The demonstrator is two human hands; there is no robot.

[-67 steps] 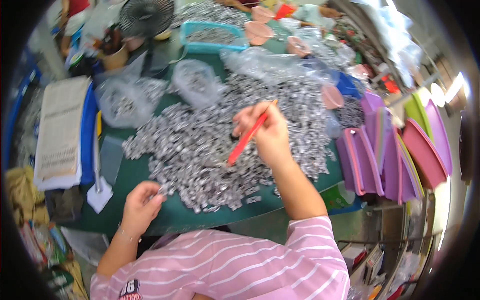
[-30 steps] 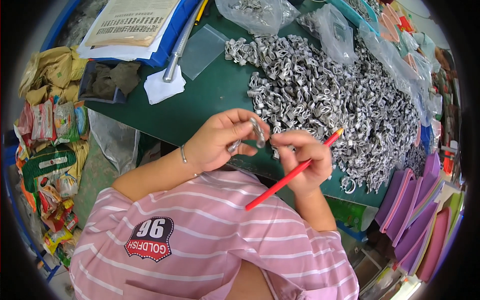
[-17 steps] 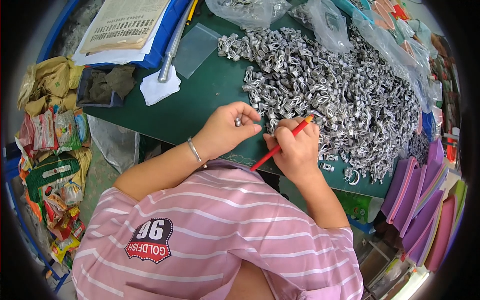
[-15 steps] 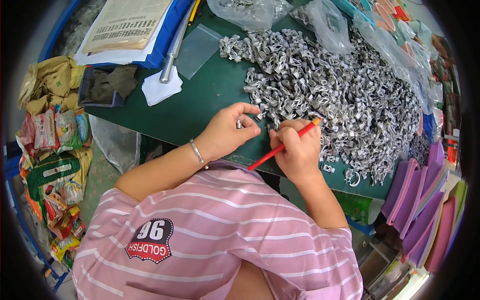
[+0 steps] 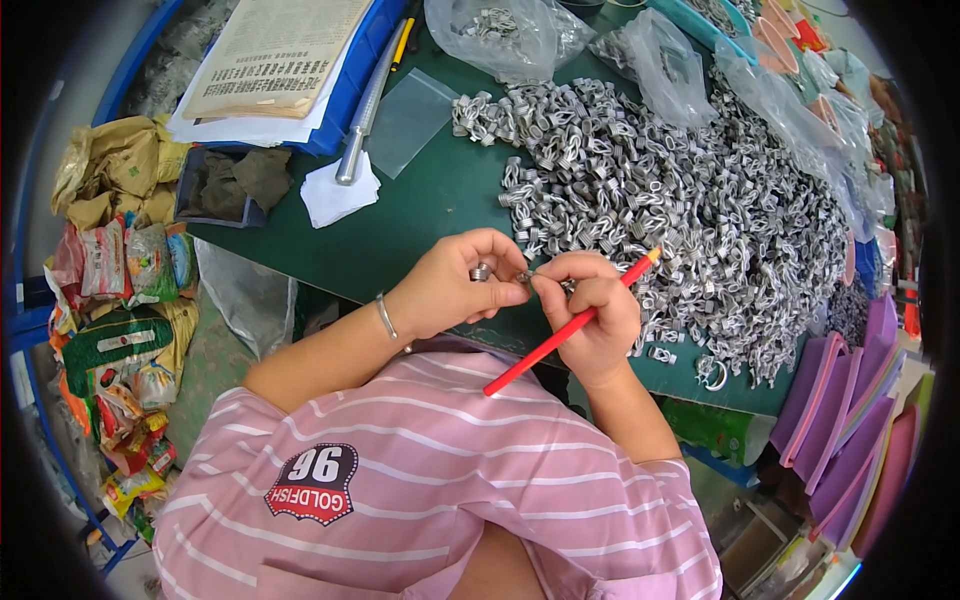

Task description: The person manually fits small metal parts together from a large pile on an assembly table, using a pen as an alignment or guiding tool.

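Note:
My left hand [image 5: 448,285] pinches a small silver metal piece [image 5: 526,276] between thumb and forefinger, just above the near edge of the table. A silver ring-like piece [image 5: 480,272] shows at its curled fingers; I cannot tell whether it is worn or held. My right hand [image 5: 597,318] is closed, with its fingertips meeting the left ones at the small piece. A red pencil [image 5: 545,352] lies through the right hand, tip up and to the right. Beyond both hands spreads a large heap of silver looped metal pieces [image 5: 690,215].
The green table [image 5: 430,200] carries a flat clear bag [image 5: 412,120], white paper [image 5: 338,195] under a metal rod [image 5: 362,125], and a small bin [image 5: 225,195] with grey cloth. Filled clear bags [image 5: 510,40] stand at the back. Purple foam sheets [image 5: 835,410] lean at the right.
The two hands have come together, and their fingertips now meet at a small metal piece. The right hand has moved left and slightly nearer, with the red pencil still in it.

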